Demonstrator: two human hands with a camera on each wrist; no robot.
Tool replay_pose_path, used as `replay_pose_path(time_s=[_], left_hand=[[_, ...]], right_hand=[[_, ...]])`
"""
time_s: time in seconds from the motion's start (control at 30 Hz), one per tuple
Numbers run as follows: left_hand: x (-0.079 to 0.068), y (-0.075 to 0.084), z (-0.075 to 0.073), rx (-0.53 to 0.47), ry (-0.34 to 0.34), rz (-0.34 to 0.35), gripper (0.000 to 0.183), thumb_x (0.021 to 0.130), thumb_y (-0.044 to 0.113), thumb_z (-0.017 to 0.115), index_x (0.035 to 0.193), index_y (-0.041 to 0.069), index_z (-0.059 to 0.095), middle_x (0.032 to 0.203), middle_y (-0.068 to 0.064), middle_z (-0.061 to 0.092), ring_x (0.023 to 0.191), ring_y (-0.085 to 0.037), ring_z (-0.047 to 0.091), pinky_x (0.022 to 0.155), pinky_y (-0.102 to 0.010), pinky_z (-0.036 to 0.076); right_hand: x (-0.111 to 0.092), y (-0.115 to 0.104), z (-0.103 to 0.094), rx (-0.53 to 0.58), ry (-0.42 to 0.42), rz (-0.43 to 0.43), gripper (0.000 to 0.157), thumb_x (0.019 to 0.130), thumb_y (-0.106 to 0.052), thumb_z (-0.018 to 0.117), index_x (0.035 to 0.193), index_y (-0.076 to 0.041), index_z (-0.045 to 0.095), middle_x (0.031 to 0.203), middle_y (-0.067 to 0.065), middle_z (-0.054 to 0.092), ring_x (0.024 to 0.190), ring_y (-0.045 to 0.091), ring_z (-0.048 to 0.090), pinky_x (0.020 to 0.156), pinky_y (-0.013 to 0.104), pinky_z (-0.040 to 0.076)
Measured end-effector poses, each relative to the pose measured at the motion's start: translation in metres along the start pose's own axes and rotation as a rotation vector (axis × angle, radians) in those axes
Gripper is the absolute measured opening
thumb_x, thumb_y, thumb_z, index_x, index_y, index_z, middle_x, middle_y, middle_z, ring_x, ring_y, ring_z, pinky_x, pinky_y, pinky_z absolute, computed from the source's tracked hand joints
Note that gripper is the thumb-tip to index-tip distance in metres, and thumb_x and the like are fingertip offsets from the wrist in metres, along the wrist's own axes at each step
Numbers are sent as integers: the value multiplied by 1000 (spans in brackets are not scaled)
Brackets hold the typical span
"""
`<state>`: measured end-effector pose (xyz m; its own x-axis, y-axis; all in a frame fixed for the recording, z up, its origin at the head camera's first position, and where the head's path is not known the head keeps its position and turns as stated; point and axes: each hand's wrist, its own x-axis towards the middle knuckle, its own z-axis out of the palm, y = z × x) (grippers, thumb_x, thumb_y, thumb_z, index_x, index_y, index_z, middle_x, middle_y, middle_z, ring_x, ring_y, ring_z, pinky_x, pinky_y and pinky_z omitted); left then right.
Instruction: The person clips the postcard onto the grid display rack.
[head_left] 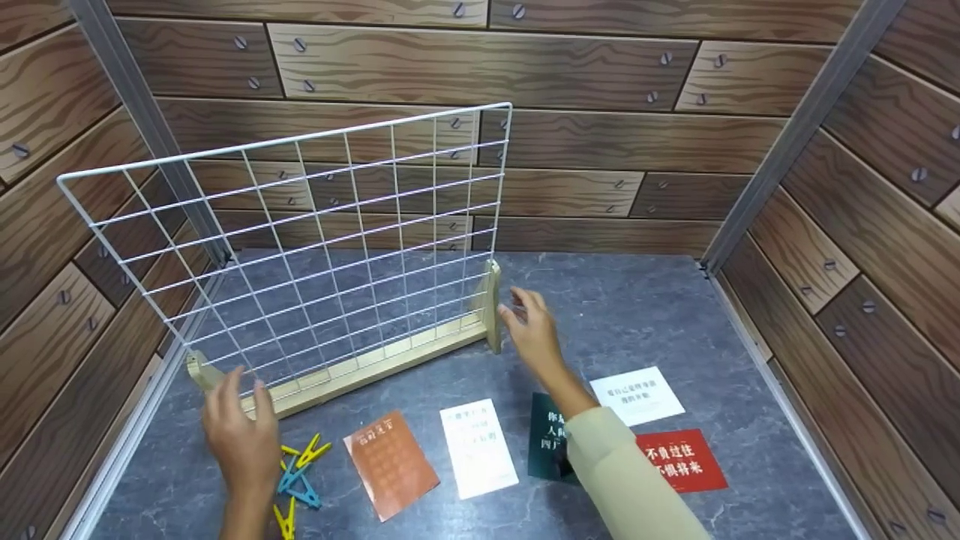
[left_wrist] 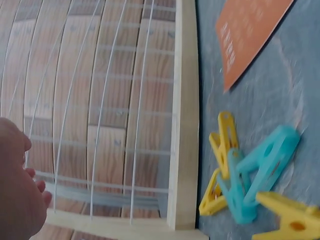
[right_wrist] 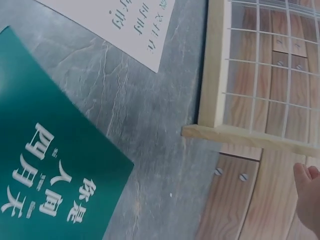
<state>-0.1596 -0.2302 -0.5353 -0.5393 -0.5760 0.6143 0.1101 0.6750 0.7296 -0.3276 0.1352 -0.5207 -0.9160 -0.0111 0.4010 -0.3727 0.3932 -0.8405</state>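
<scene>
A white wire grid panel stands upright in a pale wooden base, which has an upright foot at each end. My left hand is at the left foot, fingers loosely bent; whether it touches the wood cannot be told. Close beside the right foot, with a small gap, my right hand has its fingers relaxed and holds nothing. In the left wrist view, the left fingers are in front of the wires. Only a few right fingertips show in the right wrist view.
Yellow clothespins and blue clothespins lie near my left hand. In front of the base are an orange card, a white card and a green card. Another white card and a red card lie right.
</scene>
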Motion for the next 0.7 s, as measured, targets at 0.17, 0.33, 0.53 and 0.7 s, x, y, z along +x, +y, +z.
replay_pose_path(time_s=[0.17,0.33,0.53,0.7], left_hand=[[11,-10,-3,-39,104,-49,30,94,3,67,123,-5,66,125,-28,61,120,-43,55,105,-55,45],[16,-19,-4,-57,175,-128,31,97,7,65,126,-1,66,125,-24,58,115,-28,55,95,-26,46],[22,-30,-3,-82,193,-243,38,96,11,66,133,2,61,128,-22,53,115,-24,51,94,-28,44],[26,-34,-2,-104,198,-319,40,99,16,63,136,4,60,130,-17,52,115,-22,52,95,-25,45]], right_hand=[[14,1,12,20,69,-1,39,96,-8,67,131,8,58,121,23,60,118,37,60,105,41,52],[25,-3,22,6,153,10,35,94,-4,67,127,7,61,116,22,62,114,34,63,103,36,53],[34,-5,31,19,177,-18,30,93,-1,67,122,8,64,116,22,64,111,34,66,100,35,55],[37,-4,35,16,205,-7,26,93,-2,67,118,6,66,113,21,65,107,32,67,96,34,57]])
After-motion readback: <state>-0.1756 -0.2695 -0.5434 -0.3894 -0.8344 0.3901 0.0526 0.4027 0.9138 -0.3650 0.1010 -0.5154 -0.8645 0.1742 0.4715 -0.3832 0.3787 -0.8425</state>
